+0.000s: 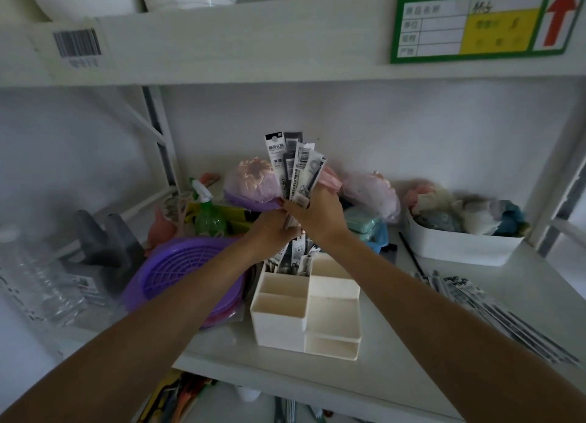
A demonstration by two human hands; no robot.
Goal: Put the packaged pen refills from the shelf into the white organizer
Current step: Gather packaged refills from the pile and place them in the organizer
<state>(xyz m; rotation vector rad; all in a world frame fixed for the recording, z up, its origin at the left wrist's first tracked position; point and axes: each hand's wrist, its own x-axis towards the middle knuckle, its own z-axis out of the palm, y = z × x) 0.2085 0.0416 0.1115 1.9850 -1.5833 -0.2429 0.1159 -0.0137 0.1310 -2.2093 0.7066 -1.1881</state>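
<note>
A fanned bunch of packaged pen refills (296, 169), in black-and-white sleeves, stands upright above the white organizer (306, 308). More refill packs (293, 259) stand in its far-left compartment; its nearer compartments look empty. Further loose refill packs (494, 315) lie flat on the shelf, right of it.

Upper shelf front edge, right: green-bordered shelf tag (472, 23), blurred Chinese field names, handwritten scrawl, red up-arrow. Left end: barcode sticker (77, 44), digits unreadable. Packaged pen refills (293, 166) in the hands: Chinese print and a barcode, mostly illegible.
</note>
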